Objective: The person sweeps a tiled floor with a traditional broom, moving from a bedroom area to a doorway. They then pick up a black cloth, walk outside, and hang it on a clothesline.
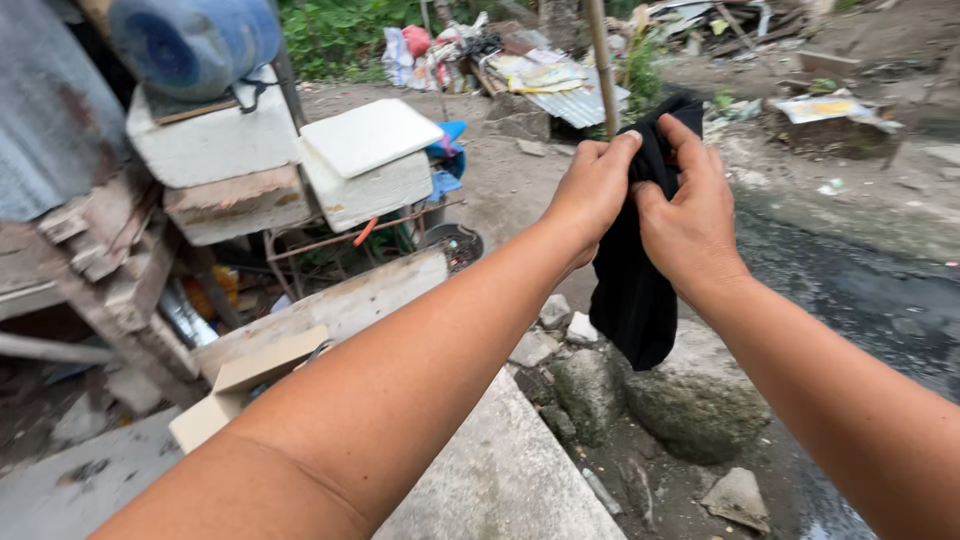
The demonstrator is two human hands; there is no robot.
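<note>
Gripping the black cloth (632, 290) at its top edge, left hand (592, 190) and right hand (688, 222) pinch it side by side, its length hanging limp below them, not yet spread or hung anywhere.

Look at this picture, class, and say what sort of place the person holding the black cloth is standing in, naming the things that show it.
Probably a rough outdoor yard beside a makeshift shelter. Both hands, left hand and right hand, grip a black cloth over bare dirt ground, with mossy rocks, stacked white foam boxes and corrugated metal sheet around.
</note>
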